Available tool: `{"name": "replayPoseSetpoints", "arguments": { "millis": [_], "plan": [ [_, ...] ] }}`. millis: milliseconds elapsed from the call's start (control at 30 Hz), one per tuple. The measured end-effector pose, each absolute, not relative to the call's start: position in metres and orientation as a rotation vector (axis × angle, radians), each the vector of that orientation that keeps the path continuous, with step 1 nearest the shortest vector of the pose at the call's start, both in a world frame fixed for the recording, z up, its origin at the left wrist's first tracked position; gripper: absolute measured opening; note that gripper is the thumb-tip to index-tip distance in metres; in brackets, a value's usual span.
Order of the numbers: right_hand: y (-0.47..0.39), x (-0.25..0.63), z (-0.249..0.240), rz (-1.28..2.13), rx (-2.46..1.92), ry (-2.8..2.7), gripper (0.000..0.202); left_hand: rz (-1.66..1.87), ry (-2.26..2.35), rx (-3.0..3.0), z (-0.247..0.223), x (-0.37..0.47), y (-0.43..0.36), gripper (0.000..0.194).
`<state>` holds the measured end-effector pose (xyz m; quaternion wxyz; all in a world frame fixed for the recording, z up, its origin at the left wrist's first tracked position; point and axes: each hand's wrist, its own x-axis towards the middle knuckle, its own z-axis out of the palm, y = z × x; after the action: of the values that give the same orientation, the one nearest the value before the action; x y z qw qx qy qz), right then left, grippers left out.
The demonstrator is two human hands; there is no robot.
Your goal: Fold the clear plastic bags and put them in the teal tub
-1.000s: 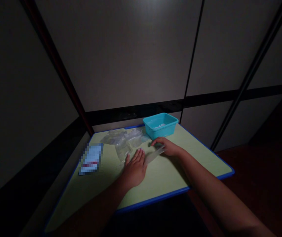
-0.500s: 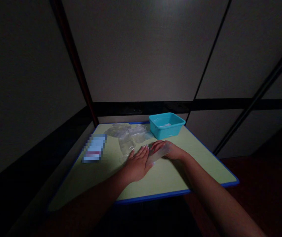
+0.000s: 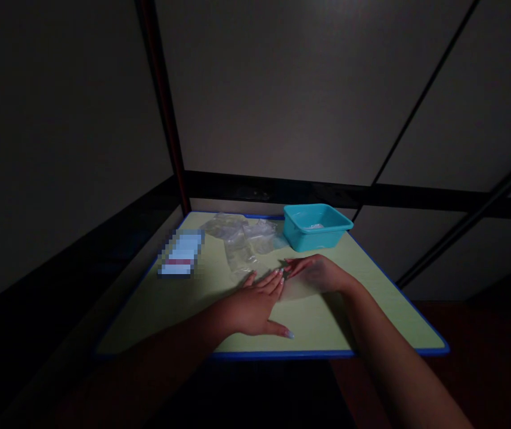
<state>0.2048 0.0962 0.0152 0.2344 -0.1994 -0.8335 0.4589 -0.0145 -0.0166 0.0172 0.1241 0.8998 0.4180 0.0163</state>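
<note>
My left hand [image 3: 255,307] lies palm down on the table, its fingers stretched and the thumb spread out to the right. By its fingertips is a clear plastic bag [image 3: 297,289], partly see-through against the tabletop. My right hand [image 3: 322,273] is turned inward at the bag's far side, its fingers together and pointing left toward my left fingertips. Part of the bag rises over the right palm, and the right thumb is hidden. Farther back, several crumpled clear plastic bags [image 3: 241,241] lie loosely on the table.
A turquoise plastic basin [image 3: 315,238] stands at the back right with something clear inside. At the left lies a blurred-out, light-coloured flat object [image 3: 182,253]. The yellow-green table [image 3: 170,319] has a blue rim and stands against panelled walls [image 3: 273,95].
The raised strip of plastic between my hands has come down flatter. My left thumb has spread away from the fingers. The camera view has turned a little to the left.
</note>
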Motion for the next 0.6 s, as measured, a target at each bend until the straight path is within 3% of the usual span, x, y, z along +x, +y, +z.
{"name": "replayPoseSetpoints", "arguments": {
  "millis": [100,300,500,600],
  "plan": [
    [0.093,0.206,0.02,1.395,-0.592,-2.303,0.03,0.077,1.2,2.606,0.013,-0.013,-0.018,0.097],
    [0.093,0.207,0.024,1.352,-0.606,-2.309,0.025,0.215,1.324,2.536,0.026,-0.023,-0.015,0.085],
    [0.099,0.211,0.013,1.191,-0.75,-2.28,0.025,0.455,1.224,2.435,0.052,-0.033,-0.011,0.038],
    [0.101,0.211,0.01,0.984,-0.68,-2.287,0.021,0.701,1.448,2.416,0.051,-0.02,-0.014,0.045]
  ]
}}
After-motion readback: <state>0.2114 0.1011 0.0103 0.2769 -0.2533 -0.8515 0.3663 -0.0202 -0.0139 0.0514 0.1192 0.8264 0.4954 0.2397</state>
